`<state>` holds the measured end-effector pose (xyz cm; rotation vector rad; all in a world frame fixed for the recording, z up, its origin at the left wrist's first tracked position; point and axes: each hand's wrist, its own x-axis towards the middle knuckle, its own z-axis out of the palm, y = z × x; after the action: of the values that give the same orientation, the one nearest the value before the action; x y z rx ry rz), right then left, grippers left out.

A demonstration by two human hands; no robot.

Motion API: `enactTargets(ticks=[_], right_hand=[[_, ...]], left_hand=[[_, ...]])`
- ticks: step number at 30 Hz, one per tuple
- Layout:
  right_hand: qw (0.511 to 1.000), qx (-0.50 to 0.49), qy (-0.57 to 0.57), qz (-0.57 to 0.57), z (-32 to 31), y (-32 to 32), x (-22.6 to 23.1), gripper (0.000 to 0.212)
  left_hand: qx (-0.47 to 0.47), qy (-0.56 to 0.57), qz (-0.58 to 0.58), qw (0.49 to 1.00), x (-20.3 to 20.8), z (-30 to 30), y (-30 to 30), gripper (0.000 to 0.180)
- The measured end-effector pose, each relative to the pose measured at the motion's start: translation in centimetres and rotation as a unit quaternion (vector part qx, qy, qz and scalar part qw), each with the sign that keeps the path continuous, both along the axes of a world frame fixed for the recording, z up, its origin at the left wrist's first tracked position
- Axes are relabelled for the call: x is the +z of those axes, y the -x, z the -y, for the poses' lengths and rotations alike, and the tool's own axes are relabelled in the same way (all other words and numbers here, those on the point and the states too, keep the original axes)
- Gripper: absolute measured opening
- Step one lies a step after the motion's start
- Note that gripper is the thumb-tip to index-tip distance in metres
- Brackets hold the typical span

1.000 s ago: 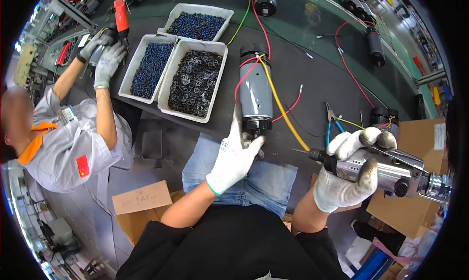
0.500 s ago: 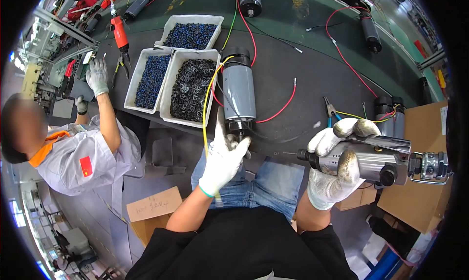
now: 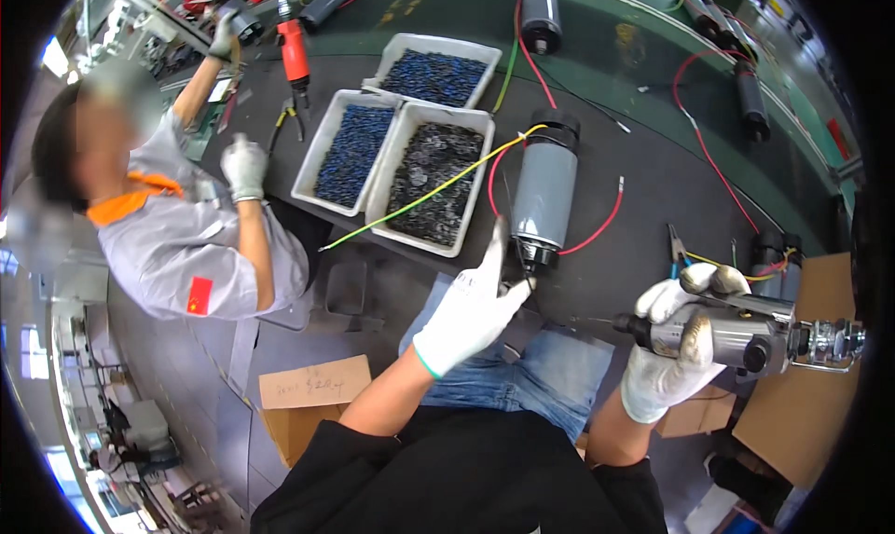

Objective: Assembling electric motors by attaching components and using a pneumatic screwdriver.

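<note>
A grey cylindrical motor [image 3: 543, 194] with black ends lies on the dark bench, its shaft end toward me. My left hand [image 3: 474, 318], in a white glove, is closed at that shaft end, with the index finger stretched along the motor's side and the thumb by the shaft. Further right, my right hand [image 3: 679, 348], gloved with darkened fingertips, grips a silver air drill [image 3: 722, 336] whose thin bit points left toward the motor. A yellow-green wire [image 3: 429, 197] runs from the motor's far end across a parts bin; a red wire [image 3: 606, 225] curves out on its right.
White bins of black clips [image 3: 485, 147] and blue-black small parts [image 3: 303, 166] stand left of the motor. Blue-handled pliers [image 3: 677, 252] and more motors [image 3: 778, 254] lie at right. A red screwdriver [image 3: 293, 54] hangs beyond the bins. A co-worker [image 3: 196, 226] works at left.
The view has turned, shifting the scene rightward. The yellow-green wire has swung left across the bin. My hands stay on the motor and drill. The co-worker's far hand has reached up and away.
</note>
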<state>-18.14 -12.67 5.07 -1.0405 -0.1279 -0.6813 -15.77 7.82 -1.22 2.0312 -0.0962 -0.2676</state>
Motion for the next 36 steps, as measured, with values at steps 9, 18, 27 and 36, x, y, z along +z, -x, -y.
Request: enactTargets(ticks=[9, 18, 27, 36], right_hand=[[0.999, -0.004, 0.043, 0.008, 0.9, 0.3, -1.4, 0.060], [0.997, -0.027, 0.073, 0.016, 1.1, 0.1, -2.3, 0.059], [0.998, -0.002, 0.055, 0.014, 0.7, -0.4, -1.9, 0.059], [0.999, 0.001, 0.039, -0.007, 1.3, 0.2, -2.0, 0.061]], left_hand=[[0.168, -0.435, 0.314, 0.827, 5.8, -19.0, -7.8, 0.023], [0.061, -0.533, 0.231, 0.812, 0.4, -23.3, -14.6, 0.030], [0.040, -0.520, 0.257, 0.813, -0.1, -23.7, -15.0, 0.034], [0.037, -0.461, 0.259, 0.848, 0.4, -22.2, -14.2, 0.030]])
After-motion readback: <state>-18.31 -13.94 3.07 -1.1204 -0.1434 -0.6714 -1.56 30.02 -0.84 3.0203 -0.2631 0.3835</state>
